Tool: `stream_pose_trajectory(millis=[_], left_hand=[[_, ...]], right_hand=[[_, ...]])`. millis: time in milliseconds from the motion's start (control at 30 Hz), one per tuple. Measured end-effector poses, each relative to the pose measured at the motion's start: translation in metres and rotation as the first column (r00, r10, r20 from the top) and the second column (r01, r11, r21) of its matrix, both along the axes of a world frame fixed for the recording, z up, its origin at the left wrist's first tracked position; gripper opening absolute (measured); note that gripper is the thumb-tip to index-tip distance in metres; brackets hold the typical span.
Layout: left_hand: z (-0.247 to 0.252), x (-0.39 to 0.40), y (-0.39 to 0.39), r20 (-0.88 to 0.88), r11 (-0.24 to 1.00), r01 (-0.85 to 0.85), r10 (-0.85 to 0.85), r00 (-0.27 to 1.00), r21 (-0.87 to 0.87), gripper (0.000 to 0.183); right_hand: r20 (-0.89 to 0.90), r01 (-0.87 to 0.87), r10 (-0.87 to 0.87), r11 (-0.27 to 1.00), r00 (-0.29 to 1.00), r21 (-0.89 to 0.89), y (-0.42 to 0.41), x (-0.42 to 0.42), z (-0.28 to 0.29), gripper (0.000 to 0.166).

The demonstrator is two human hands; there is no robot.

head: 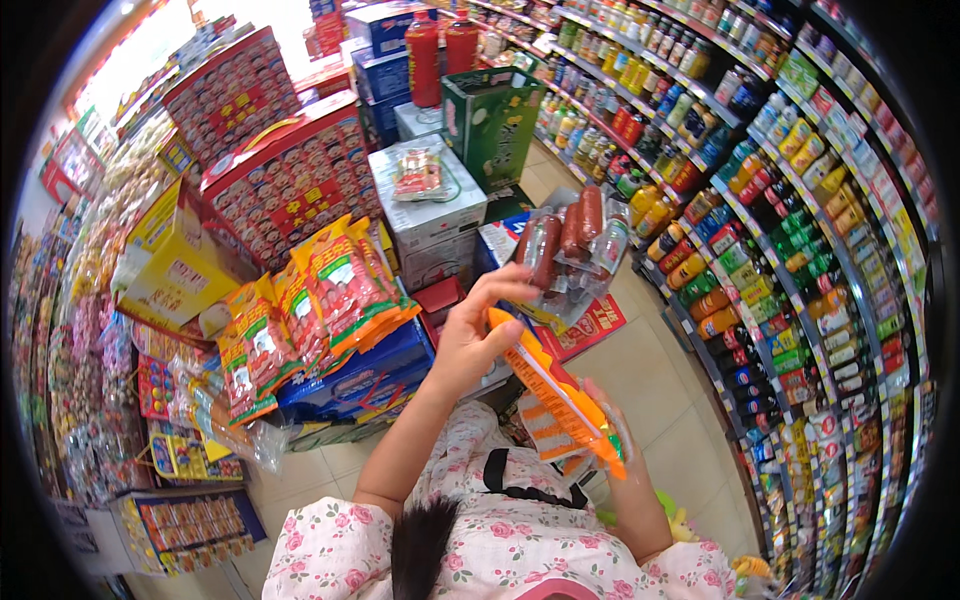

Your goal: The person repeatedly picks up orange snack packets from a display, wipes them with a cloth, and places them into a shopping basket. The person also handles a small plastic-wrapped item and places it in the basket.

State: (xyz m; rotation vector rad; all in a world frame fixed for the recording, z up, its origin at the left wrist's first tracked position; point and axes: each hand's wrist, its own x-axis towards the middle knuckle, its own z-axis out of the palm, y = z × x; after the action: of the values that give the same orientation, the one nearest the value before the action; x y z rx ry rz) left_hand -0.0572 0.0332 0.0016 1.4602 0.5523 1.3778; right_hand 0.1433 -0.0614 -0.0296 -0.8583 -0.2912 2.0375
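Note:
My right hand (pixel 613 420) grips an orange snack packet (pixel 559 386) along its far side. The packet is tilted and seen nearly edge-on, with printed writing on its back. At its upper end is my left hand (pixel 480 322), its thumb against the corner and its slightly blurred fingers spread apart. Several orange packets (pixel 341 281) with clear windows showing reddish contents lie piled in front of me to the left, on a blue box (pixel 367 371). Beyond my left hand, red-brown wrapped sausages (pixel 570 232) rest in clear plastic on a carton.
Drink shelves (pixel 757 292) curve along the right side. Stacked red gift boxes (pixel 300 176), a white carton (pixel 431 191) and a green gift bag (pixel 491 124) stand ahead. A yellow box (pixel 176 262) and loose clear plastic (pixel 225 420) are at the left. Tiled floor (pixel 652 360) shows between.

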Motion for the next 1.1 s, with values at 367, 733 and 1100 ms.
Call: stream_pose_trajectory(millis=[367,733,1100], left_hand=[[-0.024,0.019,-0.027,-0.006,0.955,-0.178,0.182,0.983,-0.236,0.025],[-0.026,0.021,-0.032,-0.010,0.930,-0.206,0.213,0.977,-0.305,0.023],[-0.055,0.025,-0.043,0.674,0.617,0.458,0.165,0.720,-0.640,0.059]], right_hand=[[-0.604,-0.274,0.186,0.960,0.775,-0.056,0.012,0.033,-0.063,0.047],[0.138,-0.241,0.218,0.954,0.966,0.180,0.007,0.019,-0.054,0.052],[0.830,-0.307,-0.323,0.818,0.454,0.486,0.004,-0.004,-0.012,0.037]])
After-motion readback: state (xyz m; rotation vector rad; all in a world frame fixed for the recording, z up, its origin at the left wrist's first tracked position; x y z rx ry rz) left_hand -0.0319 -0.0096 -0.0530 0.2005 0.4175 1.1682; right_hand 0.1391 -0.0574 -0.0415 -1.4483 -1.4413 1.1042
